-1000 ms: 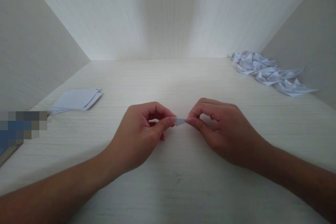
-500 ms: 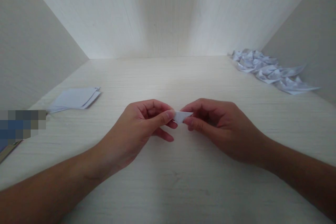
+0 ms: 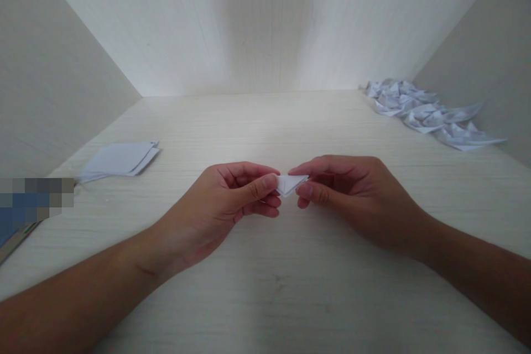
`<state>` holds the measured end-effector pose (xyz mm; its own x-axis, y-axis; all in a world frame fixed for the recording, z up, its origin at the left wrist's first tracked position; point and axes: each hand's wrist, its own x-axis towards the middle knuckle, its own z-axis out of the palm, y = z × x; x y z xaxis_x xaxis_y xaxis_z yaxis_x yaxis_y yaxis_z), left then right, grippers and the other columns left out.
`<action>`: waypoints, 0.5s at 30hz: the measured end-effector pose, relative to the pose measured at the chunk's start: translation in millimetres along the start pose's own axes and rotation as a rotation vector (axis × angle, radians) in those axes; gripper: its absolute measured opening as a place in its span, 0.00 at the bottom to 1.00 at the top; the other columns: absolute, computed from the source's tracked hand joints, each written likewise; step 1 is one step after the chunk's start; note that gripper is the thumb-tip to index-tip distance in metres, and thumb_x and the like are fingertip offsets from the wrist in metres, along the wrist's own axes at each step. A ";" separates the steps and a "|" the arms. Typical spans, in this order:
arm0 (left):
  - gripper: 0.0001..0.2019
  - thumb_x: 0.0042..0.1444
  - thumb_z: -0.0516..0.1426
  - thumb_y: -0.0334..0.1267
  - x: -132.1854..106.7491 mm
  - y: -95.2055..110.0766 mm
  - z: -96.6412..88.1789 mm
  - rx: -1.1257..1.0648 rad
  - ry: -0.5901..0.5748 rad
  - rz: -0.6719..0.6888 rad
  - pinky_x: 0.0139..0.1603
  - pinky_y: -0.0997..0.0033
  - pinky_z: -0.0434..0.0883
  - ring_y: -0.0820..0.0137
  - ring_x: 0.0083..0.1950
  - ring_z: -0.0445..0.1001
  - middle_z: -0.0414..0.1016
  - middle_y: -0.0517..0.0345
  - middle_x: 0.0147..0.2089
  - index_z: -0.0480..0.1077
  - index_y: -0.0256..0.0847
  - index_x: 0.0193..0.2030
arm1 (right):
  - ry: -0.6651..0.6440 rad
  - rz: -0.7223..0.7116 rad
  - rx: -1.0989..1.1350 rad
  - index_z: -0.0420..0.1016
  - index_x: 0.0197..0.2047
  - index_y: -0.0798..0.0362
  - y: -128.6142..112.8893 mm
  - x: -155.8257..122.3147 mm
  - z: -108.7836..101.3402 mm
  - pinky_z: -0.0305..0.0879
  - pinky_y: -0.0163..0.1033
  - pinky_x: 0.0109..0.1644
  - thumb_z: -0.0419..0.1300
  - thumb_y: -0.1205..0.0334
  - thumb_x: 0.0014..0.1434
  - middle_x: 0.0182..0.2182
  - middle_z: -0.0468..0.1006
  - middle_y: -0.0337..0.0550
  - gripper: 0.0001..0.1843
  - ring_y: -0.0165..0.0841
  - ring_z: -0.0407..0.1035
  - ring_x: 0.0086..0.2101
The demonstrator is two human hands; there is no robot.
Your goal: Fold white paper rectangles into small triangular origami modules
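Observation:
A small folded piece of white paper (image 3: 290,182), roughly triangular with its point downward and a crease showing on its face, is held above the table between my two hands. My left hand (image 3: 232,191) pinches its left end between thumb and forefinger, the other fingers curled loosely below. At the opposite end, the thumb and forefinger of my right hand (image 3: 348,191) close around the right tip. Part of the paper is hidden behind my left thumb.
On the pale wooden table (image 3: 286,287), a stack of white paper sheets (image 3: 118,158) lies to the left. Several folded white paper shapes (image 3: 418,110) are heaped at the back right. A blurred-out object (image 3: 29,204) sits at the left edge. Walls (image 3: 265,22) enclose the back and sides.
The folded paper has turned slightly, so a crease and layered edges now show on its front. My right thumb and fingers have shifted a little to the right along its tip.

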<state>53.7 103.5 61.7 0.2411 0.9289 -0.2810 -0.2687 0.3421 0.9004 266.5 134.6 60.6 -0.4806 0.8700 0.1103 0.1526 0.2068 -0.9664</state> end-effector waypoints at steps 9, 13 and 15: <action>0.09 0.61 0.68 0.41 -1.0 -3.6 -0.5 -0.049 -0.063 0.049 0.34 0.80 0.75 0.76 0.33 0.77 0.80 0.58 0.32 0.81 0.37 0.35 | -0.047 0.056 0.071 0.86 0.36 0.50 -3.6 0.0 -1.6 0.74 0.38 0.37 0.73 0.52 0.56 0.29 0.85 0.40 0.11 0.33 0.78 0.32; 0.10 0.58 0.69 0.44 -3.3 -4.5 2.6 -0.001 -0.020 0.082 0.37 0.77 0.76 0.72 0.38 0.79 0.83 0.54 0.37 0.81 0.38 0.35 | -0.040 0.102 0.119 0.85 0.34 0.51 -4.9 0.1 -0.4 0.74 0.38 0.38 0.75 0.51 0.53 0.28 0.84 0.40 0.13 0.32 0.77 0.31; 0.10 0.58 0.69 0.44 -3.7 -5.1 3.8 0.003 -0.014 0.092 0.38 0.75 0.77 0.71 0.39 0.80 0.83 0.54 0.38 0.81 0.38 0.36 | -0.046 0.147 0.169 0.84 0.35 0.52 -4.3 -0.4 0.7 0.75 0.38 0.38 0.76 0.50 0.52 0.29 0.84 0.41 0.14 0.32 0.77 0.32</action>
<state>57.7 97.8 59.4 0.2287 0.9543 -0.1922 -0.2872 0.2547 0.9234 265.5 133.0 64.5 -0.5036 0.8629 -0.0418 0.0790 -0.0022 -0.9969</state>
